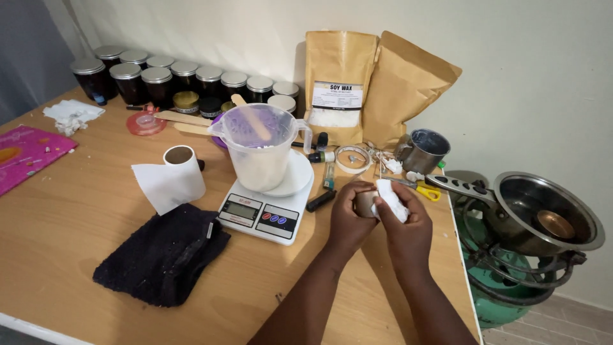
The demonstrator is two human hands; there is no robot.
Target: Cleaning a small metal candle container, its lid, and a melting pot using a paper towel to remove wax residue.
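My left hand [350,220] grips a small round jar [365,203], mostly hidden by the fingers. My right hand [408,230] presses a crumpled white tissue [391,199] against the jar's opening. Both hands meet above the wooden table [76,217], just right of a white digital scale [265,207]. On the scale stands a clear plastic measuring jug [260,145] with white flakes in its bottom and a wooden stick inside.
A black cloth [163,252] and a paper roll [172,176] lie left of the scale. Several dark lidded jars [159,80] line the back. Two brown paper bags [373,83], a metal cup [424,150], scissors [421,188] and a pot on a gas burner [543,217] sit at right.
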